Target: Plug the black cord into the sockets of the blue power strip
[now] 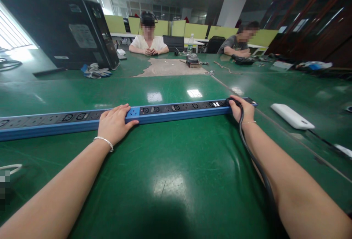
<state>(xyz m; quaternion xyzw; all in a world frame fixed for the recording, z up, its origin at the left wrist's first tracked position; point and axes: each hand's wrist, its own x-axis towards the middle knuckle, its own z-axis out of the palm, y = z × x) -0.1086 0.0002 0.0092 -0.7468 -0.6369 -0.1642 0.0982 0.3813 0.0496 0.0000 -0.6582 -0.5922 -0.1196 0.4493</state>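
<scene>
A long blue power strip (176, 115) with a row of black sockets lies across the green table, its left end outside the view. My left hand (114, 123) grips it beside a blue socket, fingers over the top and thumb along the near side. Near the strip's right end, my right hand (242, 110) is closed around a black plug (227, 101) at the sockets. Fingers hide most of the plug, so I cannot tell how deep it sits. From it a thick black cord (247, 145) runs down along my right forearm.
A white power bank (292, 116) with a cable lies to the right. At the back left stand a black computer case (63, 30) and work gloves (95, 71). Two people sit across the table (176, 165), near a bottle (190, 44) and a small device (192, 60).
</scene>
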